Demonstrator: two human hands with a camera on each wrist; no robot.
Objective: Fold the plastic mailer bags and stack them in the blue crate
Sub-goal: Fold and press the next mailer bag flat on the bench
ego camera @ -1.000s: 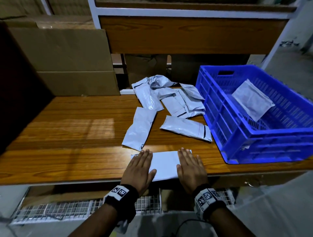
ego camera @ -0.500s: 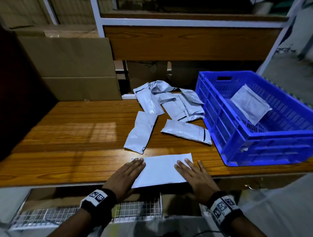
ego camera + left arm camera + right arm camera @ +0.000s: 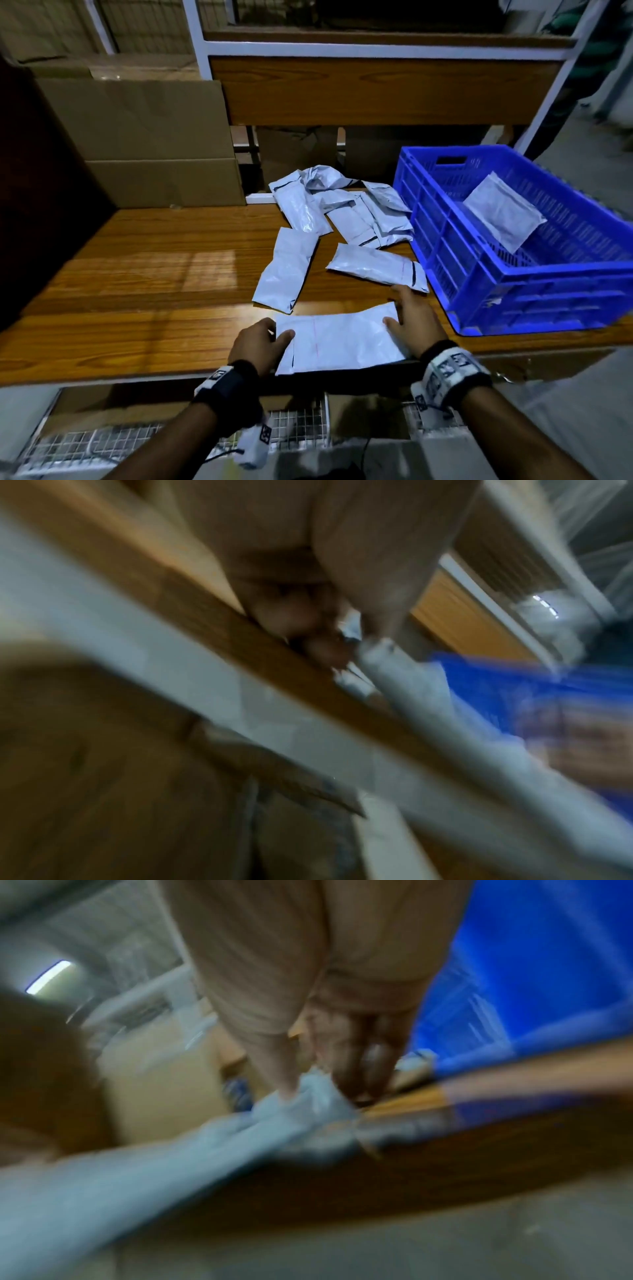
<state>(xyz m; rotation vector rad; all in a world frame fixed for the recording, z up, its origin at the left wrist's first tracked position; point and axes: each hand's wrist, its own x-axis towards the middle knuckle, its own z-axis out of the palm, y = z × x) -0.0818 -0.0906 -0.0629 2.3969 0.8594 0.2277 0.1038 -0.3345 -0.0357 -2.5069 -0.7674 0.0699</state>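
A flat grey-white mailer bag [image 3: 339,339] lies along the front edge of the wooden table [image 3: 137,274]. My left hand [image 3: 274,339] grips its left end, thumb on top and fingers curled at the edge. My right hand [image 3: 397,308] pinches the right end, thumb on top. The blurred right wrist view shows my thumb and fingers [image 3: 346,1053] closing on the bag's raised corner [image 3: 308,1096]. The left wrist view is too blurred to tell the grip. The blue crate [image 3: 513,281] stands to the right with one folded bag [image 3: 503,209] inside.
Two loose bags [image 3: 287,270] [image 3: 376,267] lie just beyond my hands. Behind them is a crumpled pile of several bags [image 3: 342,205]. Cardboard boxes [image 3: 137,137] stand at the back left, and a shelf [image 3: 376,89] hangs over the back.
My hands slid apart from the bag's middle to its two ends. Their flat fingers have closed onto the left and right edges.
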